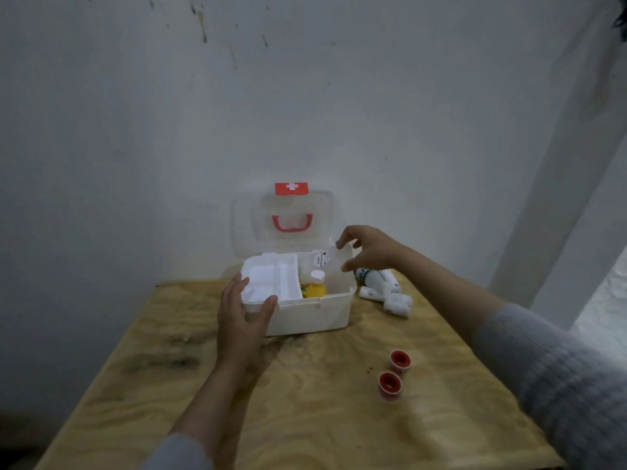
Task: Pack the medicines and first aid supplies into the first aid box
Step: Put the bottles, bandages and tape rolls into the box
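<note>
White first aid box (315, 317): left hand (241, 320) grips corner, right hand (369, 249) released above.

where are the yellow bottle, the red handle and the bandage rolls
yellow bottle (317, 290): head view, on its yellow body below the white cap.
red handle (291, 229): head view, on its lower bar.
bandage rolls (397, 302): head view, on the nearest roll's wrapper.
</note>
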`<state>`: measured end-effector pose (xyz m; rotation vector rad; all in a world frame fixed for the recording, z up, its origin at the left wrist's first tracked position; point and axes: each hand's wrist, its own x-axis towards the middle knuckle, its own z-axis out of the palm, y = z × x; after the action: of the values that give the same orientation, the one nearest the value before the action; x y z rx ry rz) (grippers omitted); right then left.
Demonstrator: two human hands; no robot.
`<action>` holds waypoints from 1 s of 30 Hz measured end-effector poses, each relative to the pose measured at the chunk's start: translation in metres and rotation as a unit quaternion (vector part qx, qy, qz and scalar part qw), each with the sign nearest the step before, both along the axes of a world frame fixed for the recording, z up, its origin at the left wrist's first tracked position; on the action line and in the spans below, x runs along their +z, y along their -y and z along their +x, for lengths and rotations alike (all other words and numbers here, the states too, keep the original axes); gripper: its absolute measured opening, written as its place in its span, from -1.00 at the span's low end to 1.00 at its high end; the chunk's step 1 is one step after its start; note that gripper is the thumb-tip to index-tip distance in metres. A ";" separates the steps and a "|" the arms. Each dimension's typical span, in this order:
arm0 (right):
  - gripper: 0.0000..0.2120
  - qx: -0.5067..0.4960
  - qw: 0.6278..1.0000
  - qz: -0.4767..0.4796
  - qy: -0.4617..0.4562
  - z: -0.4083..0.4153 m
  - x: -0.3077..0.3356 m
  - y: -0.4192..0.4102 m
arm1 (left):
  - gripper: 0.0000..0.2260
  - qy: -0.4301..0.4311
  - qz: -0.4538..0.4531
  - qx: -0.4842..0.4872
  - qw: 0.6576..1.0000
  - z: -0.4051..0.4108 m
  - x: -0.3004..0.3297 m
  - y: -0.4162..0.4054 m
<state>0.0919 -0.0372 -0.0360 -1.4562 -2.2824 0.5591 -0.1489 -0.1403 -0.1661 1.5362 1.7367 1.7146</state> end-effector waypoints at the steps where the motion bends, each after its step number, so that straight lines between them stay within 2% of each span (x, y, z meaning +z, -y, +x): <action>1: -0.60 0.006 1.000 -0.006 0.000 -0.003 -0.001 -0.004 | -0.48 0.000 0.000 0.002 1.000 -0.001 -0.001 -0.001; 5: -0.53 0.009 0.999 -0.016 0.034 -0.008 -0.003 -0.015 | -0.48 0.002 -0.003 0.013 1.000 0.000 -0.003 -0.003; 12: -0.68 0.044 0.994 -0.027 0.094 -0.008 0.002 -0.016 | -0.51 -0.004 0.009 0.019 1.000 0.001 -0.005 -0.003; 21: -0.65 0.049 0.988 0.015 0.146 -0.026 -0.008 -0.017 | -0.49 -0.007 0.002 0.026 1.000 0.004 -0.003 -0.002; 27: -0.74 0.036 0.987 0.027 0.157 -0.037 -0.025 -0.021 | -0.49 -0.004 -0.002 0.025 1.000 0.003 -0.004 -0.003; 29: -0.77 0.019 0.992 0.046 0.115 -0.038 -0.024 -0.021 | -0.49 -0.003 -0.001 0.024 1.000 0.003 -0.004 -0.003; 30: -0.79 0.001 0.996 0.064 0.065 -0.039 -0.023 -0.019 | -0.49 -0.003 -0.001 0.023 1.000 0.004 -0.004 -0.003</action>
<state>0.0527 -0.0182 -0.0586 -1.4669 -2.3704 0.3219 -0.1454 -0.1376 -0.1700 1.5133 1.7906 1.7307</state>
